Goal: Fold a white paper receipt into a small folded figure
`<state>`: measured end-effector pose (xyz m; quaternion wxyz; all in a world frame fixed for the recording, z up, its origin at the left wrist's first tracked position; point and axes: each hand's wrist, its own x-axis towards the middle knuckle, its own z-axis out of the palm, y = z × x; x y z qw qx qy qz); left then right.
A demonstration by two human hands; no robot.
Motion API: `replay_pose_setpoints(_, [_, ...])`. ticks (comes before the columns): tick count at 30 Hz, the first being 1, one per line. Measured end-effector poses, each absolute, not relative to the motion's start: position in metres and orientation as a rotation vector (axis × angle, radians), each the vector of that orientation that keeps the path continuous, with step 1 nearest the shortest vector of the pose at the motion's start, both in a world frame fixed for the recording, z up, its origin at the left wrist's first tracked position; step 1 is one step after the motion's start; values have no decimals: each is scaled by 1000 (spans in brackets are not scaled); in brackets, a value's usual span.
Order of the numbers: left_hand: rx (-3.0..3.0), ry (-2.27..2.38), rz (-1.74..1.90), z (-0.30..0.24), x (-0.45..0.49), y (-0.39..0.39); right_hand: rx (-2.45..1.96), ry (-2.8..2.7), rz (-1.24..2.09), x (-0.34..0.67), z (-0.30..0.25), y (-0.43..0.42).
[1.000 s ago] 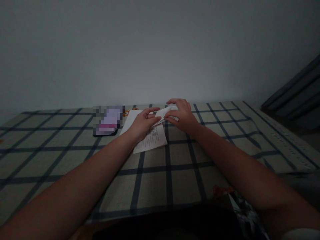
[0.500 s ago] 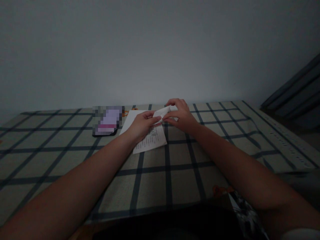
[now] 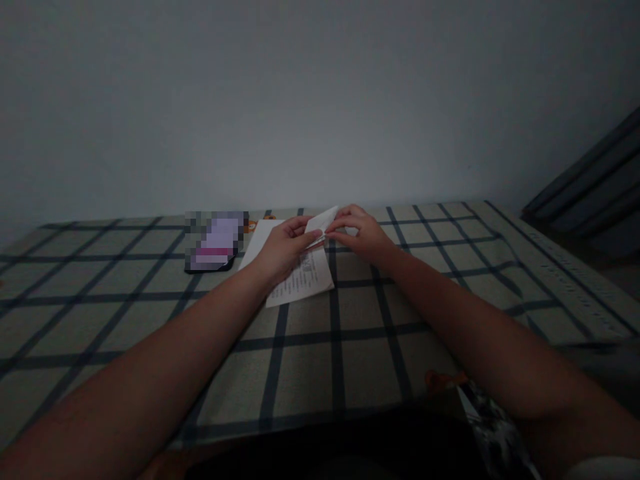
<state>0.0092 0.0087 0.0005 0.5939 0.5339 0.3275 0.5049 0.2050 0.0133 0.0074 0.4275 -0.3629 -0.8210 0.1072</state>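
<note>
A small folded piece of white paper [image 3: 321,220] is held up between my two hands. My left hand [image 3: 286,247] grips its left side, thumb on top near the lower edge. With thumb and fingertips pinched together, my right hand [image 3: 359,231] holds its right corner. Beneath my left hand lies a printed sheet [image 3: 305,283] with lines of dark text, too small to read. A blank white sheet [image 3: 257,239] shows behind my left wrist, partly covered by that hand.
A phone [image 3: 217,243] with a lit, blurred-out screen lies left of the papers. The checked tablecloth [image 3: 310,367] reaches back to a plain wall [image 3: 320,100]. Dark folded fabric [image 3: 600,193] stands at the far right.
My right hand has dropped slightly, and its fingers have drawn together at the paper's corner. The folded paper's upper right part now stands up more. My left hand has barely moved.
</note>
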Motion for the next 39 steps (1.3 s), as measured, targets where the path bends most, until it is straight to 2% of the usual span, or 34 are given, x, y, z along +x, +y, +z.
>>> replay_pose_setpoints(3, [1260,777,1167,-1,8,10,-794,-2094,394,207,7,16])
replay_pose_setpoints(11, [1326,932,1065,-5,5,11,-741,-2184,325,205,9,12])
replay_pose_setpoints(20, [1417,989,1078,-7,4,10,-790,-2147,360,208,7,15])
replay_pose_setpoints(30, [1577,1039,921,1,0,9,-902,-2066,456,205,5,15])
replay_pose_setpoints(39, [1512,1057,924,6,4,3,-941,-2018,519,202,8,10])
